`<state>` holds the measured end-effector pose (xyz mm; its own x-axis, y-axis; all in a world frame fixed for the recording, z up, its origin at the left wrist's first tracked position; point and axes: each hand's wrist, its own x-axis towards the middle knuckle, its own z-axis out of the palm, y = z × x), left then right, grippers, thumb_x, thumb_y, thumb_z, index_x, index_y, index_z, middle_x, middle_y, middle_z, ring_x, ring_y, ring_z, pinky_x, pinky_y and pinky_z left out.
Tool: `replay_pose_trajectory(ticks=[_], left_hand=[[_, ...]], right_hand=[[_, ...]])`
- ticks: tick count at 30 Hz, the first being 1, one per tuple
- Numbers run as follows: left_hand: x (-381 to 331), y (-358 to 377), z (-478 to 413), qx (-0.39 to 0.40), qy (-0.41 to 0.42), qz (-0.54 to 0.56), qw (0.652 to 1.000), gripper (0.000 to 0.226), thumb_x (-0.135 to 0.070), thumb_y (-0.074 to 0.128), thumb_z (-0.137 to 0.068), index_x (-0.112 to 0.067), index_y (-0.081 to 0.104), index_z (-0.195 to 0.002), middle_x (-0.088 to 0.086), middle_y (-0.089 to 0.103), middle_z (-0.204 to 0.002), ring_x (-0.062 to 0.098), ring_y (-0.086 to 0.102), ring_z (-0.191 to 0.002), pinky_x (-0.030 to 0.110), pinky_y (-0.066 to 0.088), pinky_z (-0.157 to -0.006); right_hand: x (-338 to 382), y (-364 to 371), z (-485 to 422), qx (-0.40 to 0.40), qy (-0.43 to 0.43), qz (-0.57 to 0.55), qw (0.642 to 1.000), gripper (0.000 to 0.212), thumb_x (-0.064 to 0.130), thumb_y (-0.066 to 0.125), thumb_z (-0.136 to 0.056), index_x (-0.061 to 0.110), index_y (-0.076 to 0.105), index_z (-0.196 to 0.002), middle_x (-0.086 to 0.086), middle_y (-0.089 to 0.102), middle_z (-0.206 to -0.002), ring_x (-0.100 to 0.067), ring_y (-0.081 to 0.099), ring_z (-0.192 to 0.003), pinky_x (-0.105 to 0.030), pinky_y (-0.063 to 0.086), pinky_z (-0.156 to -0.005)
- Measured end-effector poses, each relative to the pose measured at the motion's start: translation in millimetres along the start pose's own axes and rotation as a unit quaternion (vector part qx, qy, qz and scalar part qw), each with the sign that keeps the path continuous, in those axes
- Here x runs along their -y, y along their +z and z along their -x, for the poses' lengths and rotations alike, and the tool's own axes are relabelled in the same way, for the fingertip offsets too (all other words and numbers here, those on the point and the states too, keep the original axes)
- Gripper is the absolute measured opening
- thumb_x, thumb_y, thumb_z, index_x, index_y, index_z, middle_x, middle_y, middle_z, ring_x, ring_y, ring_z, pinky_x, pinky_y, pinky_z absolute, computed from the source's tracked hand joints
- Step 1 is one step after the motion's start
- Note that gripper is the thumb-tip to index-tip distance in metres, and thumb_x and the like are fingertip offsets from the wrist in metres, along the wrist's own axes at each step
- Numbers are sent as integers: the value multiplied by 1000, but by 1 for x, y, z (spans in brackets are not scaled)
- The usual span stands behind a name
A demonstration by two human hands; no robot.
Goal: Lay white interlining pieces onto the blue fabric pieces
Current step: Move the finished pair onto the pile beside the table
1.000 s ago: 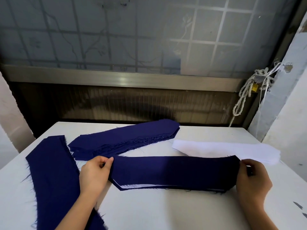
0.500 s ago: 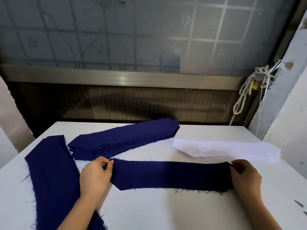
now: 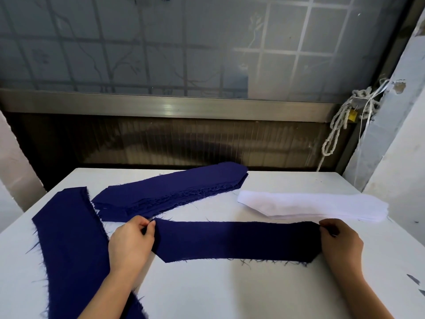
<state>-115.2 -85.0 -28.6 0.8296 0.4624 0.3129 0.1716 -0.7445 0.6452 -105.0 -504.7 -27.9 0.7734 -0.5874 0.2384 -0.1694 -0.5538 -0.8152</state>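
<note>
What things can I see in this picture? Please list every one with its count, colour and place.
blue fabric piece: one, dark blue, flat at the table's front centre
blue stack: one pile, dark blue, behind that piece, slanting toward the far edge
blue strip: one, dark blue, left side of the table
interlining stack: one pile, white, right side, beyond the held piece
table: one, white, under all the cloth
rope: one bundle, off-white, hanging by the right pillar
window: one, grey frosted, behind the table
left hand: one, pinches the piece's left end
right hand: one, pinches its right end
</note>
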Motion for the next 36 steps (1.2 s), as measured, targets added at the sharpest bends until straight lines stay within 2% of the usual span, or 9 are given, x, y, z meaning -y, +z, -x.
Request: replay_pose_trajectory(ticks=[6,11,15,18,21,24,27,30,36], left_hand=[[1,0,0,-58,18,-69,996,14,-12,62,-92,-4,70,-101,15,66,-96,37,56,-89,49,46,-75],[-1,2,2,-15,11,-176,984,35,-41,63,-92,-7,72,-97,14,61,-98,37,53,-96,48,41,-81],[0,4,1,25,20,-174,984,48,-59,60,-88,-17,71,-108,4,58,-106,27,52,-103,42,40,-91],[-1,5,1,43,37,-129,990,39,-50,62,-89,-17,63,-109,-2,62,-101,20,52,-93,39,43,-87],[-6,0,4,60,45,-53,996,28,-33,64,-87,-19,53,-110,-12,55,-80,15,53,-77,37,46,-77],[-8,-4,6,66,41,-26,997,32,-23,63,-85,-24,43,-109,-11,58,-66,11,56,-65,32,43,-62],[-7,-5,7,60,26,-12,998,35,-19,62,-83,-27,36,-106,-6,58,-59,11,56,-56,30,39,-52],[-6,-4,5,57,28,-16,998,34,-16,62,-82,-27,37,-102,-5,57,-57,12,56,-54,30,39,-51],[-9,-2,4,41,61,-22,997,26,-8,63,-82,-21,43,-94,-7,55,-71,11,54,-60,30,40,-53]], right_hand=[[4,0,7,-78,-22,163,983,19,19,57,-87,8,66,-99,-16,62,-101,-38,52,-96,-44,41,-84],[8,5,11,-48,-1,302,952,34,37,56,-87,4,63,-89,-18,56,-95,-37,48,-96,-42,34,-81],[9,6,9,-6,-25,296,955,33,44,56,-88,11,59,-81,-10,55,-90,-34,48,-92,-41,36,-80],[11,5,9,27,-39,212,976,25,38,61,-85,15,51,-83,-2,56,-81,-31,50,-81,-40,40,-74],[12,2,9,52,-9,139,989,33,33,62,-85,13,49,-108,-5,60,-89,-32,54,-87,-43,44,-79],[11,4,9,24,-21,191,981,43,31,63,-85,5,52,-118,-17,61,-105,-39,54,-99,-46,44,-85],[14,6,12,37,-41,258,965,31,37,61,-86,7,58,-95,-12,59,-94,-35,51,-91,-43,43,-81],[18,4,14,65,-46,295,952,37,44,53,-88,14,47,-68,-2,53,-73,-29,51,-76,-40,44,-77],[24,1,20,88,-78,186,975,20,19,62,-84,13,47,-71,-2,55,-63,-29,53,-61,-36,44,-58]])
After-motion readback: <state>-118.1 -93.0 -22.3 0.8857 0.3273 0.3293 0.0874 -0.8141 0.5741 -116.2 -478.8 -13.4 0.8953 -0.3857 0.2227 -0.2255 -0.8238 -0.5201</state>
